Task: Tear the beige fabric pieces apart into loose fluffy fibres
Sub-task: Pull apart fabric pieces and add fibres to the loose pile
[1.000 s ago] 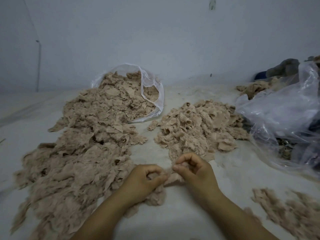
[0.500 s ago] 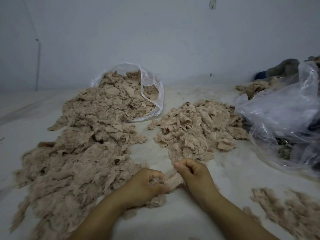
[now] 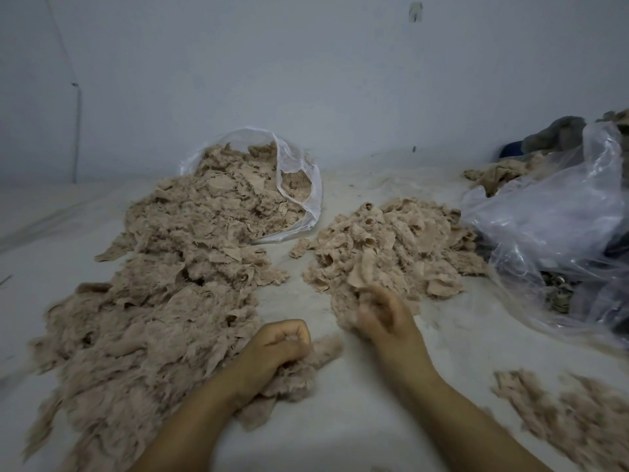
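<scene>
The left hand [image 3: 282,345] is fisted around a tuft of beige fabric [image 3: 306,366] near the big left heap [image 3: 163,301]. The right hand [image 3: 384,315], blurred, reaches into the middle fabric pile [image 3: 384,247]; its grip cannot be told.

Makeshift textile-scrap sorting spot, bare pale blue-grey plastered wall [image 3: 306,69], dusty white floor sheet [image 3: 340,424], heaps of torn beige fabric scraps [image 3: 170,301], clear crumpled plastic bags [image 3: 551,219] spilling material
</scene>
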A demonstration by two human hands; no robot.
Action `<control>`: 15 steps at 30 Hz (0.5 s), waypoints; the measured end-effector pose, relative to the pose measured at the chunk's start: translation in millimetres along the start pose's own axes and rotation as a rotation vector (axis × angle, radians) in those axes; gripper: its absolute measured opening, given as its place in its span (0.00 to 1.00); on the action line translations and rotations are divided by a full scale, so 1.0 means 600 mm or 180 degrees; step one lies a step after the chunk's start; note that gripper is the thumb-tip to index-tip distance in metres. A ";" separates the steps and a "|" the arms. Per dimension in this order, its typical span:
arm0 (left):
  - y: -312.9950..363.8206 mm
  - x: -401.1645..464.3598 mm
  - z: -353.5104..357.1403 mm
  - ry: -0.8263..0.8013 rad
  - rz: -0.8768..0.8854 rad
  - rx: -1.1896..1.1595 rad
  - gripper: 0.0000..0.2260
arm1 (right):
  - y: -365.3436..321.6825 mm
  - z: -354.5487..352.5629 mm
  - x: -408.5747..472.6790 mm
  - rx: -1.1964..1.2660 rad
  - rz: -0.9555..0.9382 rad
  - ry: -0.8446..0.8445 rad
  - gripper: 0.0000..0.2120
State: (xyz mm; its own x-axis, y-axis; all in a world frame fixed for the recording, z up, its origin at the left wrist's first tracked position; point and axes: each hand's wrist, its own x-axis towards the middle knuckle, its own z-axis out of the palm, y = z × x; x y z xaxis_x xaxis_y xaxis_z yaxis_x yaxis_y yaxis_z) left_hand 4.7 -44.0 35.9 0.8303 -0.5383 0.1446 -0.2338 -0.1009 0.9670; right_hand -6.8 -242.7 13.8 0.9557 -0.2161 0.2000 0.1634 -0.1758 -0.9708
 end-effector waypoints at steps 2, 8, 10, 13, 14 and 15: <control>-0.004 0.001 0.000 -0.0009 0.0088 -0.0085 0.08 | -0.002 0.005 -0.013 -0.0966 -0.0366 -0.0519 0.15; -0.015 0.005 -0.001 0.0148 0.0192 -0.0525 0.08 | -0.004 0.021 -0.021 -0.0406 -0.0525 -0.1213 0.07; -0.011 0.005 -0.004 0.0301 0.0183 -0.0363 0.10 | -0.010 0.018 -0.019 0.0401 -0.0080 -0.0968 0.10; -0.010 0.005 0.000 0.0345 0.0133 0.0229 0.11 | -0.012 0.015 -0.021 0.1163 0.0286 -0.1119 0.11; -0.010 0.006 0.005 0.0322 0.0090 0.0370 0.08 | -0.012 0.015 -0.022 0.1242 0.0328 -0.1127 0.11; -0.009 0.007 0.010 0.0317 0.0056 0.0381 0.07 | -0.014 0.016 -0.023 0.1258 0.0384 -0.1058 0.11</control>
State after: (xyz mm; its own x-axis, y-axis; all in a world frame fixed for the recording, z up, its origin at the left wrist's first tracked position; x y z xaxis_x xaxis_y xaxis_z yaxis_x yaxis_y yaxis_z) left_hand 6.5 -51.0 30.0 0.8702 -0.4558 0.1872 -0.3024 -0.1942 0.9332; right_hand -19.3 -229.0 18.1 0.9890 0.1150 0.0931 0.0659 0.2207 -0.9731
